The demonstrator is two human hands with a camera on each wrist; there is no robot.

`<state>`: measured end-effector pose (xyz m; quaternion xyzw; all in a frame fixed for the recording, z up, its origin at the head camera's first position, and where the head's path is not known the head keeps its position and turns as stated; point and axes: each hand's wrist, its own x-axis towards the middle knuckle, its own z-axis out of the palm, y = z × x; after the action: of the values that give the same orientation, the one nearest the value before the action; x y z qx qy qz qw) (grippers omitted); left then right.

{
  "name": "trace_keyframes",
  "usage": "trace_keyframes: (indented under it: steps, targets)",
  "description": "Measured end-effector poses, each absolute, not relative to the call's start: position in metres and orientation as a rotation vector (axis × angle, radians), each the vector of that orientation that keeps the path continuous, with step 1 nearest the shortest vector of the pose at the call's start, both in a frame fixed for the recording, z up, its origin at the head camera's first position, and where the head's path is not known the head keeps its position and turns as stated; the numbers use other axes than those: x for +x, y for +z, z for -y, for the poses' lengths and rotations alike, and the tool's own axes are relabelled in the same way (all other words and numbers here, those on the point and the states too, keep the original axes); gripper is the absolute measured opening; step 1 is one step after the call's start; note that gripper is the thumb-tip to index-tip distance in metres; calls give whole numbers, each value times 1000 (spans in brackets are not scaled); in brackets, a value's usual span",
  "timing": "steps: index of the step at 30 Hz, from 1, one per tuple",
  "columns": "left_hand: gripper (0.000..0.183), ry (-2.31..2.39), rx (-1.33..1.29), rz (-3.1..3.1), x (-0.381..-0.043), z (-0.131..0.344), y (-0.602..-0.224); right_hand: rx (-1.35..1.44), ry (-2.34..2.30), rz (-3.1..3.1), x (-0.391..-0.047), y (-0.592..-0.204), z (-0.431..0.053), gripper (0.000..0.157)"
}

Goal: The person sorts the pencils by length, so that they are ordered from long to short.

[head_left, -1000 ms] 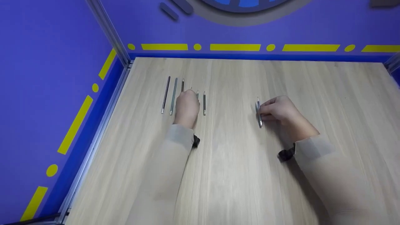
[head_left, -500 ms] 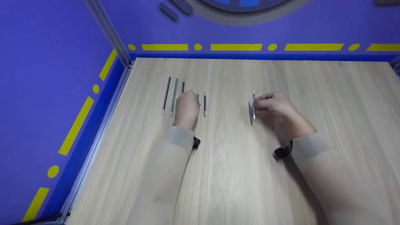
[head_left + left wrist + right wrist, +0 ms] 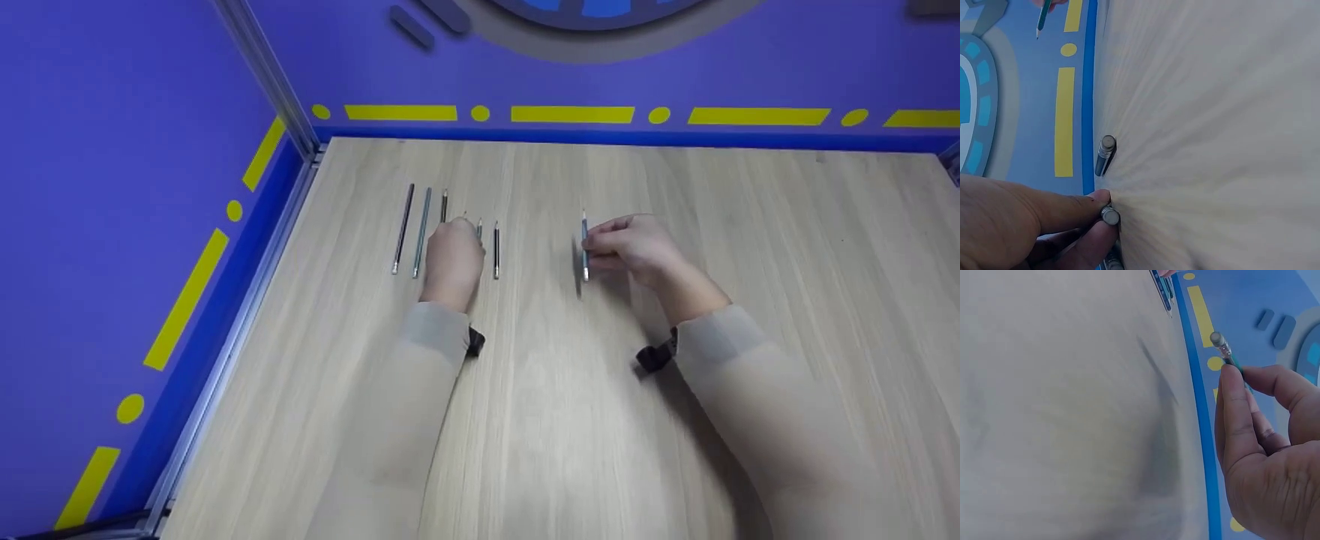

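My left hand [image 3: 454,259] is over the row of pencils and pinches one pencil [image 3: 1110,216] by thumb and finger, its eraser end showing in the left wrist view. Most of that pencil is hidden by the hand. Just right of it lies a short black pencil [image 3: 496,251]. Left of the hand are a long dark pencil [image 3: 403,229], a long teal pencil [image 3: 422,232] and a partly covered dark pencil [image 3: 444,206]. My right hand [image 3: 634,244] pinches a teal pencil [image 3: 585,255] above the table, tip pointing away; its eraser [image 3: 1217,339] faces the right wrist camera.
The wooden table [image 3: 555,420] meets a blue wall [image 3: 570,82] with yellow marks at the back. A metal frame rail [image 3: 225,360] and another blue wall [image 3: 112,187] border the left side. A black wrist device [image 3: 655,358] sits at the right cuff.
My right hand has lifted the teal pencil off the table and carried it left, nearer the row, turning it roughly parallel to the other pencils. My left hand stays in place.
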<state>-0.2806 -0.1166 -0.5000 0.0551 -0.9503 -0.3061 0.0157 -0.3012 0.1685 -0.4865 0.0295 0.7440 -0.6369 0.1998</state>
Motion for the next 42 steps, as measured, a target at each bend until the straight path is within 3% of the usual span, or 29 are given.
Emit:
trace_keyframes:
  steps: [7, 15, 26, 42]
  targets:
    - [37, -932, 171, 2965, -282, 116, -499, 102, -1801, -2046, -309, -483, -144, 20]
    - [27, -878, 174, 2962, -282, 117, -501, 117, -1753, -2070, -314, -486, -111, 26]
    - [38, -891, 158, 2952, -281, 117, -500, 149, -1772, -2046, -317, -490, -76, 7]
    - [22, -811, 160, 2975, -284, 119, -499, 206, -1655, -2182, -320, -494, -48, 12]
